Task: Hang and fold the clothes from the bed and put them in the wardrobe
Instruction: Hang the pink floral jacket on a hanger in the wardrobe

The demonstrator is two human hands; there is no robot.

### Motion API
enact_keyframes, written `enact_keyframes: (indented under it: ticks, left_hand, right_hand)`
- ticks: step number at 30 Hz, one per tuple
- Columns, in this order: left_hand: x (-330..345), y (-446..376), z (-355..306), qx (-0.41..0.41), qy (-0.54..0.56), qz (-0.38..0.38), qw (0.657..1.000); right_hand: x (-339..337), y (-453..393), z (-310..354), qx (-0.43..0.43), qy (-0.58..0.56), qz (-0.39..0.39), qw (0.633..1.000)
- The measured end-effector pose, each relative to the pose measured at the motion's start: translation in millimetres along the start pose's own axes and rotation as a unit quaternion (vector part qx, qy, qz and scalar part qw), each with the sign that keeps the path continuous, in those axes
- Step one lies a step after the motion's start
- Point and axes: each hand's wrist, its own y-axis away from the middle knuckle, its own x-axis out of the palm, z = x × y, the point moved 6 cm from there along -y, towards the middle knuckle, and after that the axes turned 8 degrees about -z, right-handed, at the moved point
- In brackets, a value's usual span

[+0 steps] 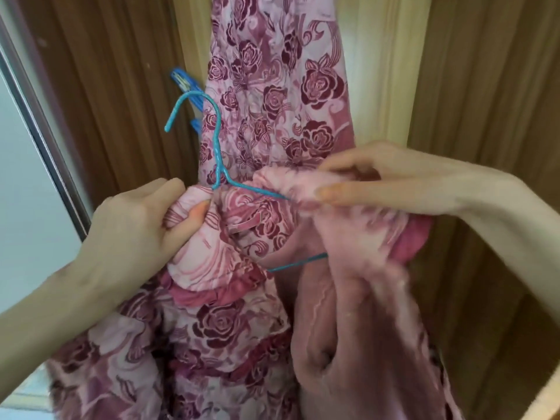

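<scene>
Head view looks down at two bare hands working a pink rose-print garment (242, 322) onto a blue wire hanger (218, 165), close in front of a wooden wardrobe panel (121, 86).

Hanger: its hook points up and curls over to the left, the open tip hanging down on the left side. The twisted neck runs almost straight up and down, leaning slightly left at the top. From the base of the neck one shoulder wire slopes down to the right and slips under bunched cloth; a short stretch of the bottom bar shows lower down, running left to right and rising a little toward the right. So the hanger's long axis lies roughly across the scene, left to right, with the hook uppermost.

The left hand (133, 234) grips a bunched fold of the garment just below and left of the hanger's neck, fingers curled round the cloth and thumb pressed into it. The right hand (378, 183) pinches a gathered edge of the same garment, pale inside face outward, over the right shoulder wire; its thumb lies along the near side and the fingers curl over the far side.

The garment hangs down from the hands toward the near edge, its long axis vertical. Behind it another rose-print cloth (288, 71) hangs straight down. Blue plastic hangers (185, 83) peek out at its left edge.
</scene>
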Motion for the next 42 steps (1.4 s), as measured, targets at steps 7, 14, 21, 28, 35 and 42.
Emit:
enact_keyframes:
  ticks: [7,14,21,28,35,42]
  left_hand:
    - [-13.8,-6.3,-12.0,-0.030,0.078,-0.042,0.996]
    - [-9.2,-35.4,-30.2,-0.024,0.129,-0.008,0.991]
    - [9.8,-64.2,-29.8,-0.034,0.261,0.089,0.961]
    - [63.8,-69.6,-71.1,-0.019,0.374,0.154,0.914]
    - [59.4,-107.1,-158.5,0.061,0.395,0.096,0.912]
    - [59.8,-116.3,-207.7,0.144,0.428,0.050,0.891]
  right_hand:
    - [10.7,12.0,-14.3,-0.094,0.041,-0.110,0.989]
    - [8.5,18.9,-12.1,-0.046,0.068,-0.153,0.985]
    - [-60.9,72.4,10.7,-0.022,0.118,-0.279,0.953]
    - [-107.6,149.4,13.7,0.080,0.184,-0.365,0.909]
    - [-106.3,167.0,36.0,0.101,0.204,-0.349,0.909]
    - [-122.7,198.8,56.6,0.135,0.308,-0.251,0.908]
